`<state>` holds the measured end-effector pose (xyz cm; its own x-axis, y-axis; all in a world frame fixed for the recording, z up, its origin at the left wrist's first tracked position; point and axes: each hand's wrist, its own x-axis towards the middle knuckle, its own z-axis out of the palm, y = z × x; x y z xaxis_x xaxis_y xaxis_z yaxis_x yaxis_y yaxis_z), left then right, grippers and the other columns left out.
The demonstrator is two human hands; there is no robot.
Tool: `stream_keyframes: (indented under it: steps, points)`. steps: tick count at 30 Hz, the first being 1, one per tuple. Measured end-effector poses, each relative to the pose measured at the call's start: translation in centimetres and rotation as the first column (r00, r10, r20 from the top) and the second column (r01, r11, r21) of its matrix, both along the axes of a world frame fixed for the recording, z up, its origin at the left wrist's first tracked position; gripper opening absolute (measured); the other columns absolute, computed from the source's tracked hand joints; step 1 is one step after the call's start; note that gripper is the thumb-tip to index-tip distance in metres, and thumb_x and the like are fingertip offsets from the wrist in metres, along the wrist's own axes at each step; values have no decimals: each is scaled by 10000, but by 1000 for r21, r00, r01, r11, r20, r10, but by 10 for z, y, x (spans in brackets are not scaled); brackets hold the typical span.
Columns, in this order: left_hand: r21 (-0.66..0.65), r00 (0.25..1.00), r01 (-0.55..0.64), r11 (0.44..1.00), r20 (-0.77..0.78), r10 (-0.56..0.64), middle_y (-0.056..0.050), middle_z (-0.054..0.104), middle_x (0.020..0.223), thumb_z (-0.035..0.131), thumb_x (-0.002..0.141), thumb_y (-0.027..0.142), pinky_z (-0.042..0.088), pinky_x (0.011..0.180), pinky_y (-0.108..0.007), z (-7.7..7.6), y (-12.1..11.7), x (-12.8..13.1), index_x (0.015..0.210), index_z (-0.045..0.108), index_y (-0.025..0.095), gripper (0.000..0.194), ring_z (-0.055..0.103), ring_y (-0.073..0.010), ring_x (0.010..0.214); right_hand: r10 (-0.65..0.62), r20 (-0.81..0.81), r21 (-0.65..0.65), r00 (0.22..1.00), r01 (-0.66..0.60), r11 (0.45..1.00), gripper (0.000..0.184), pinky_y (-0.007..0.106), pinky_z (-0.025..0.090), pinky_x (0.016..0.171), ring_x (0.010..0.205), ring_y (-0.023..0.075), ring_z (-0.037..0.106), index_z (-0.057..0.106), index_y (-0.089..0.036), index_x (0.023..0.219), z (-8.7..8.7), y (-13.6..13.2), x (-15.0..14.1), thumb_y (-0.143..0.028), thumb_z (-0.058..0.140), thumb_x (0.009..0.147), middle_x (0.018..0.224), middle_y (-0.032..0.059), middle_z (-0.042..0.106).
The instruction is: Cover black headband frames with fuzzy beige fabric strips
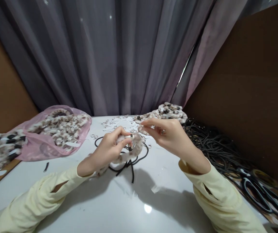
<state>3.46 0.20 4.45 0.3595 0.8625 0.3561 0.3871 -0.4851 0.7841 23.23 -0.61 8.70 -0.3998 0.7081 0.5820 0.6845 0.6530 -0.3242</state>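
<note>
My left hand is closed around a fluffy white-and-brown furry loop, with a dark cord end showing by the thumb. To its right my right hand is raised, thumb and forefinger pinched together. What sits between those fingertips is too small to make out. Beneath the furry loop, several black cords lie curled on the white table. Small metal rings and white paper tags are scattered just beyond the hands.
A pink plastic bag full of furry pieces stands at left, more beside it. Another furry heap lies at the back. At right are a black cord pile and scissors. Grey curtains hang behind, between brown side panels.
</note>
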Motion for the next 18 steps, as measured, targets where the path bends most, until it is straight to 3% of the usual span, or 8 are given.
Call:
stream_keyframes:
  steps: [5,7,11,13,16,18]
  points:
    - [-346,957,80,935,290,26,19,579,683,590,787,375,242,410,-187,4,12,0,841,512,158,237,350,-52,446,145,23,-295,989,-132,946,206,196,351,506,429,73,476,693,-142,908,-4,-6,-14,-201,505,847,540,-16,636]
    - [-406,922,136,904,386,35,23,544,668,617,762,327,273,433,-182,3,16,-1,793,518,146,208,379,-52,477,158,52,-373,986,-128,919,215,198,345,502,440,78,481,674,-141,893,-12,-4,-20,-203,471,863,556,-7,643]
    - [-460,887,211,863,462,29,32,480,627,628,706,206,312,462,-176,2,20,-1,638,498,135,163,394,-51,505,62,3,-454,998,-54,889,184,196,320,440,399,72,449,570,-143,764,-27,2,-29,-232,455,877,569,12,638]
    - [-461,880,218,860,474,31,34,486,615,629,696,202,306,456,-175,1,19,0,639,493,138,161,393,-49,494,47,-92,-591,995,-92,801,172,192,306,390,344,58,411,519,-154,766,-30,5,-33,-258,449,883,584,6,639]
    - [-427,890,148,892,451,69,38,526,601,630,725,290,294,447,-181,0,16,2,775,506,153,191,411,-62,475,31,-274,-768,961,-239,594,208,186,270,339,304,42,348,503,-154,724,-31,9,-39,-244,420,892,543,-26,586]
    - [-315,924,62,947,376,65,36,547,595,610,751,338,298,457,-193,-1,14,2,834,503,162,222,430,-79,481,-1,-353,-792,936,-298,533,258,186,231,339,317,36,303,494,-149,646,-31,11,-42,-196,408,885,476,-55,487]
